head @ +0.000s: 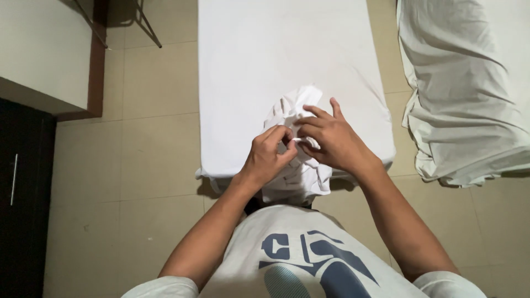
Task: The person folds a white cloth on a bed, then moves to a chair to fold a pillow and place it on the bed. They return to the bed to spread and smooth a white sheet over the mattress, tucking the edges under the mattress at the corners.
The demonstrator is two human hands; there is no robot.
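Here: one white cloth point(295, 138), bunched, at the near end of the bed point(248, 66), six o'clock from its middle. Left hand point(268, 157) pinches a fold tight; right hand point(331, 140) grips the adjoining edge, fingers spread, apparently to keep it taut. Second sheeted bed point(469, 83) at three o'clock.

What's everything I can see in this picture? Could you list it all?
bunched cloth: one, white, at the near end of the narrow bed, pinched by both hands
narrow bed: one, white sheet, centre
second bed: one, rumpled off-white sheet, right
floor: beige tiles
cabinet: one, dark, with a metal handle, left edge
metal legs: thin, dark, top left
shirt: one, light with a blue print, bottom
left hand: fingers closed on the cloth
right hand: fingers on the cloth
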